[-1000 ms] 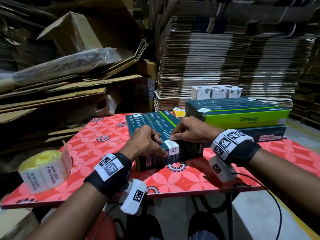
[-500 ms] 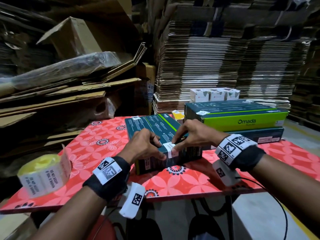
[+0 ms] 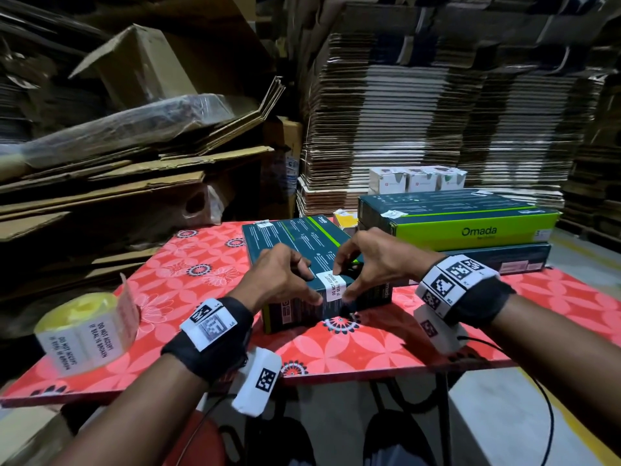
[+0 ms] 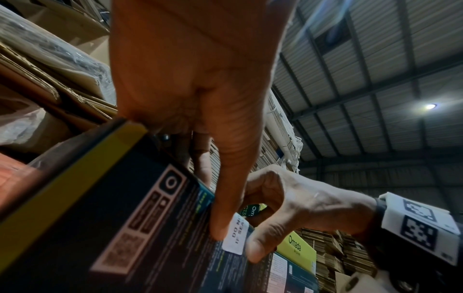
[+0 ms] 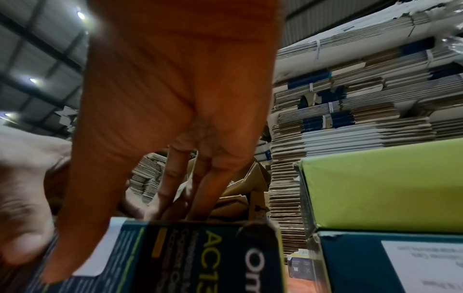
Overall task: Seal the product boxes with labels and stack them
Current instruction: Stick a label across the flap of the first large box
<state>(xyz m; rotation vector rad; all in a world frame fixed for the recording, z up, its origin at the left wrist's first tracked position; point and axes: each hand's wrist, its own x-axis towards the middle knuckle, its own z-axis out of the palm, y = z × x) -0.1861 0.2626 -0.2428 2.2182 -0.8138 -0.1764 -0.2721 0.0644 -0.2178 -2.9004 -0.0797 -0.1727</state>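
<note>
White label (image 3: 331, 287) sits folded over the box (image 3: 289, 237) edge between your thumbs. Fingers of your left hand (image 3: 279, 277) and right hand (image 3: 376, 264) pinch that edge. Sealing seems nearly done; next rub it flat, then stack.

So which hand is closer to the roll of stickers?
Left. The left hand is on the box, right of the sticker roll; the right hand is farther right.

Label roll (image 3: 84, 334) left of box (image 3: 289, 235); 2 stacked boxes (image 3: 470, 232) right.
</note>
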